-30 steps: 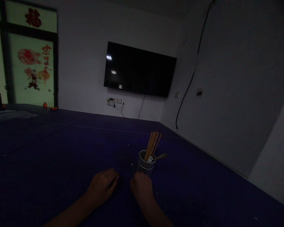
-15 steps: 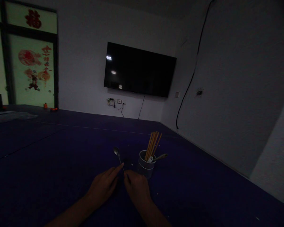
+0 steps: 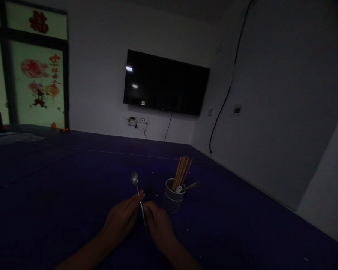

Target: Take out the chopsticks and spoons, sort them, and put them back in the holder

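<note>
A long-handled metal spoon [image 3: 134, 178] is held up between my hands, bowl end tilted up and to the left. My left hand [image 3: 120, 218] grips its handle below the bowl, the fingertips pressed against the metal. Lower down, the fingers of my right hand [image 3: 159, 224] are curled at the handle, whose end points toward me. Just beyond my right hand stands a grey utensil cup [image 3: 173, 201]. Several wooden chopsticks [image 3: 181, 174] stick up from it. A white-handled utensil [image 3: 179, 189] and another handle [image 3: 191, 186] lean over its rim.
The dark blue-purple tabletop [image 3: 95, 176] bears small white specks. Clear plastic wrapping [image 3: 15, 138] and small orange objects [image 3: 54, 125] lie at the far left. A television [image 3: 165, 82] hangs on the far wall. A black cable [image 3: 225, 101] runs down the right wall.
Both hands have shifted slightly left. The spoon has turned so its bowl shows more face-on and more of its handle is visible below my fingers. The utensil cup has stayed put.
</note>
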{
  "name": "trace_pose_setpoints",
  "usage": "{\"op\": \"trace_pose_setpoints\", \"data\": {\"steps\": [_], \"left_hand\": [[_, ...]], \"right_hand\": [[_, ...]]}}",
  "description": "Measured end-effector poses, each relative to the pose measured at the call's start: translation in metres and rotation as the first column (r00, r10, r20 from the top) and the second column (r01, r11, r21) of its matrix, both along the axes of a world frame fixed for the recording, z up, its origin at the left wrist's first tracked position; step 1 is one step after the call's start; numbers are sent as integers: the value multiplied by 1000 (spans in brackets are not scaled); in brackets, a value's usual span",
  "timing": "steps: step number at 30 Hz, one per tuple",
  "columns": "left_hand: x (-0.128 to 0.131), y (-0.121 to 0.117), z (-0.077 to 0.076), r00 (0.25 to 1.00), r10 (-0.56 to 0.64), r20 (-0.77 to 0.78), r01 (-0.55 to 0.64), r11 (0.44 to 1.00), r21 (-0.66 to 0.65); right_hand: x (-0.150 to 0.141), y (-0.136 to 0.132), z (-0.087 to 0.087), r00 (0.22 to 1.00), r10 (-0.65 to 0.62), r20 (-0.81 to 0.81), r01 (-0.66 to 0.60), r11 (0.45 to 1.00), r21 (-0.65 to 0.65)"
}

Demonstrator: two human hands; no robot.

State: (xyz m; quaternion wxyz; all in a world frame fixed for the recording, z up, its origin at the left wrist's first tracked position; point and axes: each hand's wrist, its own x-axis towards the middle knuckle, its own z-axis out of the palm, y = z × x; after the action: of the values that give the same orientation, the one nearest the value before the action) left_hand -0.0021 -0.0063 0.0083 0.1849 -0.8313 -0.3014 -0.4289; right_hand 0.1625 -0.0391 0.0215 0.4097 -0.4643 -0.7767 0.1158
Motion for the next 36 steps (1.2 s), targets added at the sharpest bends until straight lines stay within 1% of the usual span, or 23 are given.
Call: {"op": "trace_pose_setpoints", "data": {"steps": [3,6,9,12,14,18,23,25,28,30,33,36], "left_hand": [[-2,2,-1,1000,11,19,-11,1000,-15],[-4,3,-2,999,15,29,-14,999,-40],[-4,2,-3,1000,4,31,-2,998,-65],[-4,0,-3,999,-2,40,6,994,-109],[-4,-2,-2,999,-12,40,17,992,-125],[-6,-2,-2,999,-34,37,38,994,-107],[-8,-1,-3,996,-90,3,90,992,-85],[-7,-2,-2,990,-138,-14,137,987,-90],[-4,-5,0,977,-210,-44,203,972,-115],[-1,-8,3,977,-204,-54,195,971,-139],[1,-12,7,987,-143,-75,133,984,-121],[2,-15,9,991,-78,-108,70,994,-79]], "right_hand": [[-1,-2,1,999,36,32,-35,999,-4],[-1,-3,1,995,6,101,-9,1000,28],[0,-5,1,987,-12,159,-2,996,91],[1,-7,2,977,16,214,-58,980,189],[2,-9,3,963,41,267,-112,961,253],[2,-11,4,930,59,362,-196,913,357],[-2,-11,6,919,37,393,-258,809,528],[-3,-11,7,920,29,391,-261,789,556],[-4,-13,8,927,-14,375,-224,781,583],[-1,-13,8,939,-71,335,-165,763,625],[8,-11,9,972,-149,182,-18,724,690],[23,-8,16,978,-204,-51,179,683,708]]}}
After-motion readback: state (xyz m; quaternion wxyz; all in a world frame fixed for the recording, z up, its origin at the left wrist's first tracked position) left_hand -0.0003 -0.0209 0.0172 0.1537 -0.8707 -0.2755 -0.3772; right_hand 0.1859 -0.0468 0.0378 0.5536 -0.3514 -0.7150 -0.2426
